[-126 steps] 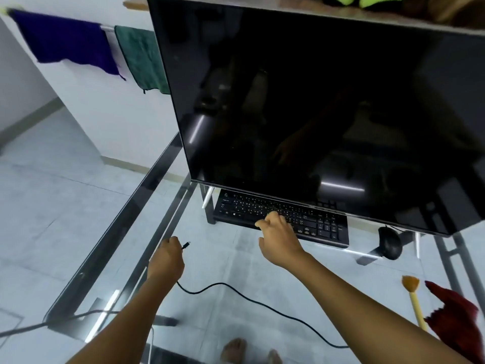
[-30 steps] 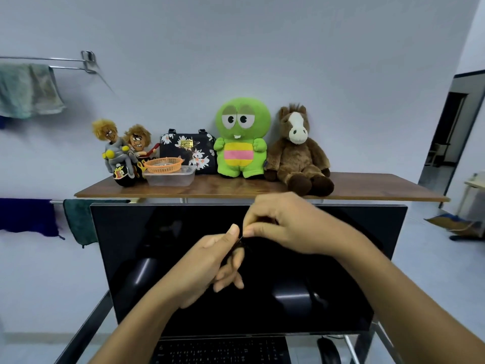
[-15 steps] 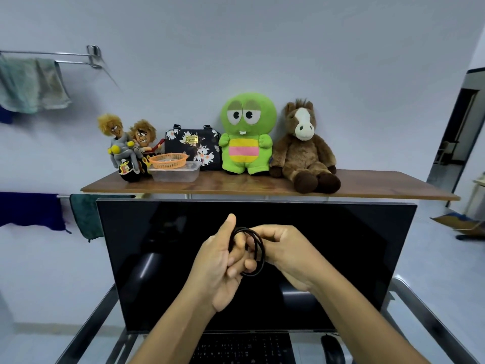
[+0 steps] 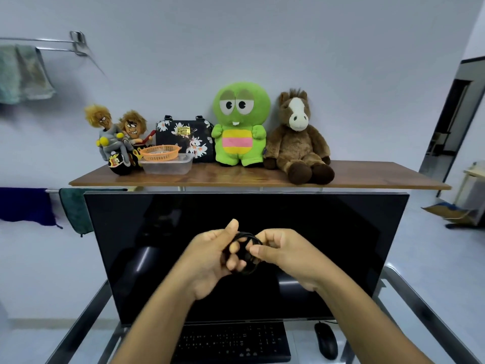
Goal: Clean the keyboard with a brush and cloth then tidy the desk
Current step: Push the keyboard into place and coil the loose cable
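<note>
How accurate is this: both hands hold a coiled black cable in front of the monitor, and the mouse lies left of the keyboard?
One slip: the head view shows the mouse lying right of the keyboard, not left. The rest holds: left hand and right hand hold the coiled black cable in front of the monitor.

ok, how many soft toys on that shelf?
4: grey doll and grinning doll at left, green plush right of floral bag, brown horse beside it. Others may be hidden.
</note>
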{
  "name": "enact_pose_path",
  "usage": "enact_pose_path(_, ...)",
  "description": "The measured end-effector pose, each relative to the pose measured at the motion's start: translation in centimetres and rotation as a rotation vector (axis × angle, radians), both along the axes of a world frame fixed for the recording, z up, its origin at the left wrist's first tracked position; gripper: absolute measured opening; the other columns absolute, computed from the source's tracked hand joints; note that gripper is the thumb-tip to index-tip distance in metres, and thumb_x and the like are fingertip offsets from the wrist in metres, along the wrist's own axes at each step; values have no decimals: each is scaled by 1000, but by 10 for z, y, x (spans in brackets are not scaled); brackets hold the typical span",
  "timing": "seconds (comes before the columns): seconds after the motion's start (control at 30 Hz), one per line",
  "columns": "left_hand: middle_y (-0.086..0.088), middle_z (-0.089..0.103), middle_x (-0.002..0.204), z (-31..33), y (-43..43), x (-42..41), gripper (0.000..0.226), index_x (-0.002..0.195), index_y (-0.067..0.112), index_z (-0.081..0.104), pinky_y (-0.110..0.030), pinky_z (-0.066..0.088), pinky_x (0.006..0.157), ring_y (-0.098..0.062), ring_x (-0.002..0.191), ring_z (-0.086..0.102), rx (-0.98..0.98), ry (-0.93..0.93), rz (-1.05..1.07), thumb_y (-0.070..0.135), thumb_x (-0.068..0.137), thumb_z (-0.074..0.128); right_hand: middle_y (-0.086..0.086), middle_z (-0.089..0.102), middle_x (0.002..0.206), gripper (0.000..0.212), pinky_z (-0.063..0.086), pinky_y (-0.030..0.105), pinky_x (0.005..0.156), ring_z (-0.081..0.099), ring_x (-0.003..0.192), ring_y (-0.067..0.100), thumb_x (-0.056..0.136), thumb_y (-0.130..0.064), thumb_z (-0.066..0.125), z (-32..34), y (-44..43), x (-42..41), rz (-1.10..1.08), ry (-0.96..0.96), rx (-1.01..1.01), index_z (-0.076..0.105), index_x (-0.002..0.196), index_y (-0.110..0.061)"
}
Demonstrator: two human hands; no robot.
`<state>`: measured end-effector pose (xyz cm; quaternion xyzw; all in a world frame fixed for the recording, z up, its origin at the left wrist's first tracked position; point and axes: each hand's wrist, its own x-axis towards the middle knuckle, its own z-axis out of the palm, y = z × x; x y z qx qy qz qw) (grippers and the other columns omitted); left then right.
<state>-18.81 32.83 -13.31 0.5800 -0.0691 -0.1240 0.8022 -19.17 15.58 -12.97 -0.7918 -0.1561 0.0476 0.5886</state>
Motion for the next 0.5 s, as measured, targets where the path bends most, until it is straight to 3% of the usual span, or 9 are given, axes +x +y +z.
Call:
enact_pose_path(0.1, -6, 53, 65, 2, 22, 9, 23, 83, 3, 69, -30, 56, 67, -17, 59, 54, 42, -39, -198, 22, 90, 58, 0, 64, 85, 13, 43, 25, 80, 58, 81, 10, 94, -17, 59, -2, -7, 1, 71, 122, 53, 66, 99, -7)
enact_pose_path(0.2, -2, 59, 77, -10, 28, 18, 32, 115, -3, 64, -36, 57, 76, -13, 69, 59, 70, -32, -228, 16, 89, 60, 5, 61, 92, 13, 39, 26, 70, 52, 79, 12, 93, -22, 60, -11, -9, 7, 129, 285, 226, 66, 100, -13)
enact_pose_path(0.33, -5, 64, 84, -39, 12, 16, 18, 101, 4, 67, -33, 55, 68, -16, 76, 65, 130, 23, -200, 16, 95, 56, 4, 58, 84, 27, 36, 23, 57, 49, 69, 12, 86, -26, 64, -36, -23, 11, 147, 546, 484, 64, 106, -8)
enact_pose_path(0.43, -4, 72, 88, -78, -11, 10, 17, 97, 10, 69, -27, 52, 65, -13, 77, 66, 303, 68, -122, 17, 99, 53, 5, 59, 87, 46, 34, 23, 54, 49, 71, 13, 86, -47, 65, -72, -38, 6, 111, 629, 450, 59, 112, -8)
enact_pose_path(0.5, 1, 75, 89, -107, -27, 6, 17, 100, 15, 70, -23, 45, 65, -8, 75, 63, 463, 74, -111, 21, 99, 53, 6, 64, 88, 42, 30, 22, 52, 50, 68, 11, 85, -45, 68, -96, -50, -1, 54, 653, 363, 64, 105, -8)
